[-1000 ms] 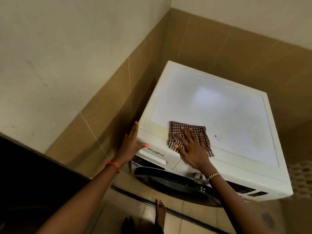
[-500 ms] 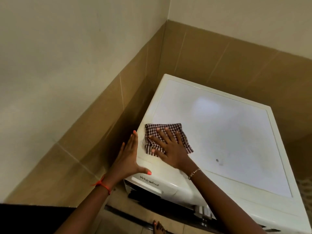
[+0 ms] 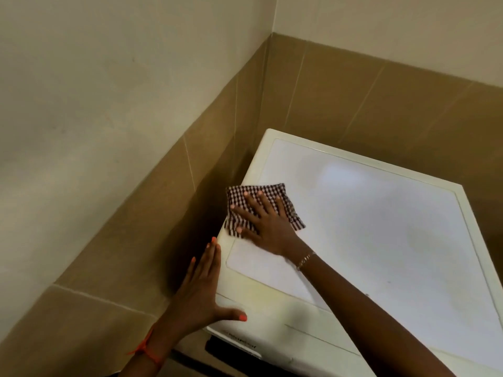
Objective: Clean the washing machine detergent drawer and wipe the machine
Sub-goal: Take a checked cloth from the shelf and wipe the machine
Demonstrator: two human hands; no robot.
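Wiping down the washer top, front panel mostly cut off

Right hand (image 3: 268, 227) flat, fingers spread, pressing checkered woven cloth (image 3: 261, 206) onto glossy white washing machine (image 3: 381, 227) left edge; left hand (image 3: 202, 292) flat, fingers together against near-left corner

Washing machine top (image 3: 367, 227), smooth white panel with a soft sheen, catching a pale glare. Its cream rim looks like plastic, slightly yellowed. The cloth (image 3: 272, 190) is woven, checked, coarse-textured. Wall tiles (image 3: 381, 104) are tan and smooth; the plaster (image 3: 109, 77) above is matt.
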